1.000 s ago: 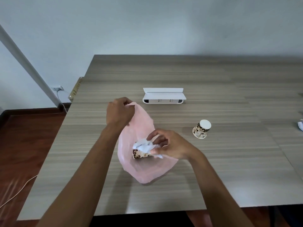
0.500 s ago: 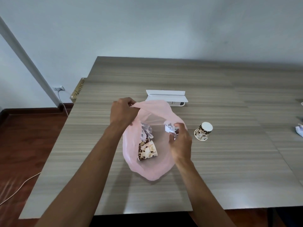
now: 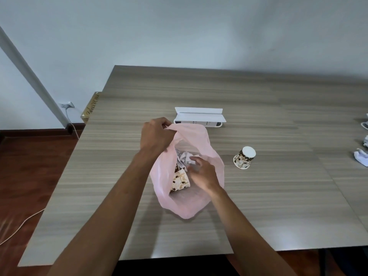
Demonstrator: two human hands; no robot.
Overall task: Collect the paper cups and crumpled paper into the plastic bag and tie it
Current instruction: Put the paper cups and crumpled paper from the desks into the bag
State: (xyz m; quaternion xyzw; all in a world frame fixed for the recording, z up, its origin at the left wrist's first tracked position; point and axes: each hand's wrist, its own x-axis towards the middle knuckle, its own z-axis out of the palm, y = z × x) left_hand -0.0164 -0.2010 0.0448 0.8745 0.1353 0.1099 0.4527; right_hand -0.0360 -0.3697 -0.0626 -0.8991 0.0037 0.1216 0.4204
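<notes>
A pink plastic bag (image 3: 211, 156) stands open on the wooden table (image 3: 278, 196). My left hand (image 3: 155, 136) grips its rim at the upper left and holds the mouth up. Inside lie crumpled white paper (image 3: 184, 158) and a brown-patterned paper cup (image 3: 180, 181) on its side. My right hand (image 3: 201, 172) hovers in the bag's mouth, fingers loose and blurred, holding nothing I can see. Another patterned paper cup (image 3: 245, 158) stands upside down and tilted on the table right of the bag. More crumpled paper (image 3: 361, 159) lies at the far right edge.
A white box-like device (image 3: 199, 117) sits just behind the bag. Another white scrap (image 3: 366, 140) lies at the right border. Left of the table are a wall socket (image 3: 66, 105), a white cable on the red-brown floor and a slanted white post.
My right hand held crumpled paper at the bag's right rim; now the paper lies inside and the hand sits lower over the mouth, holding nothing. The left hand keeps its grip.
</notes>
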